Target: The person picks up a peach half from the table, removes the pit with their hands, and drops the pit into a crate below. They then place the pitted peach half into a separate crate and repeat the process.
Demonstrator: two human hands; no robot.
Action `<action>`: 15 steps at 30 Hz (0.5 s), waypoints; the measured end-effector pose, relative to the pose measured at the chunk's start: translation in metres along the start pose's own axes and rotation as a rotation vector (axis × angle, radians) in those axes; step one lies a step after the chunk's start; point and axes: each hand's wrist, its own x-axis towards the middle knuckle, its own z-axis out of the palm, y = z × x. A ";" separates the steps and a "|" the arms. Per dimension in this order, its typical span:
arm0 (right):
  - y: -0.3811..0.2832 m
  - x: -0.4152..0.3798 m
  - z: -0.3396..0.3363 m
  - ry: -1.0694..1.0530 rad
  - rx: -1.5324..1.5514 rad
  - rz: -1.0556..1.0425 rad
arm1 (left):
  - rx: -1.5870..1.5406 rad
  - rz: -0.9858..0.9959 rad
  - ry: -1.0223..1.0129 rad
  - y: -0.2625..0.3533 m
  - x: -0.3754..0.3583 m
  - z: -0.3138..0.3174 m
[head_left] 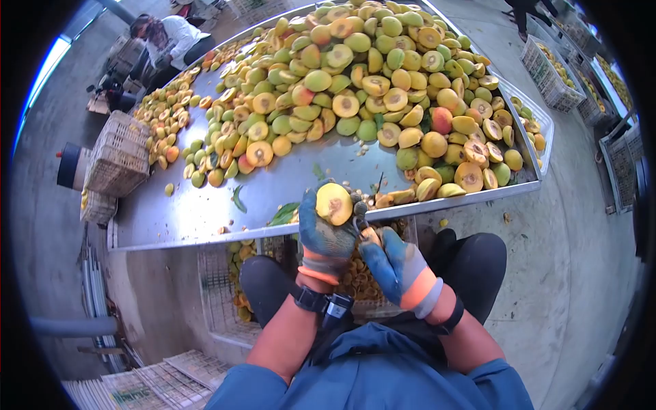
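1. Cut fruit [335, 204]: held up at the table's front edge, pale cut face toward the viewer.
2. Left hand [322, 239]: gloved, its fingers wrapped around the cut fruit.
3. Right hand [398, 265]: gloved, closed on the wooden handle of a tool [370, 236]; the dark metal end lies beside the left thumb, and whether it touches the fruit cannot be told.
4. Metal table [198, 208]: front rim running just beyond the wrists; bare metal, with scattered leaves, extends leftward from the hands.
5. Fruit pile [342, 102]: reaches the front rim at right, narrowing the room there.
6. Slatted crate [213, 294]: below the rim, partly behind the left knee [258, 277].
7. Stacked crates [119, 154]: against the table's left end; another person [174, 41] sits beyond.
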 end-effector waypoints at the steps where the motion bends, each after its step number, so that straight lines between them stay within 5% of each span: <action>1: -0.003 0.000 0.005 -0.010 -0.007 0.002 | 0.171 0.073 -0.037 -0.002 -0.017 -0.004; 2: -0.003 0.000 0.011 -0.018 -0.077 -0.025 | 0.161 0.075 -0.033 -0.005 -0.031 -0.007; 4: -0.007 -0.002 0.020 -0.046 -0.149 -0.020 | 0.826 0.524 -0.020 -0.011 -0.052 -0.009; 7: -0.013 -0.012 0.031 -0.044 -0.219 -0.004 | 0.801 0.509 0.046 -0.009 -0.076 0.006; 8: -0.013 -0.015 0.036 -0.043 -0.225 -0.007 | 0.318 0.275 0.108 -0.007 -0.075 0.002; 14: -0.004 -0.029 0.047 -0.051 -0.225 -0.026 | 0.142 0.239 0.093 -0.015 -0.090 0.004; 15: -0.002 -0.029 0.044 -0.091 -0.350 -0.218 | 0.120 0.244 0.075 -0.016 -0.091 0.003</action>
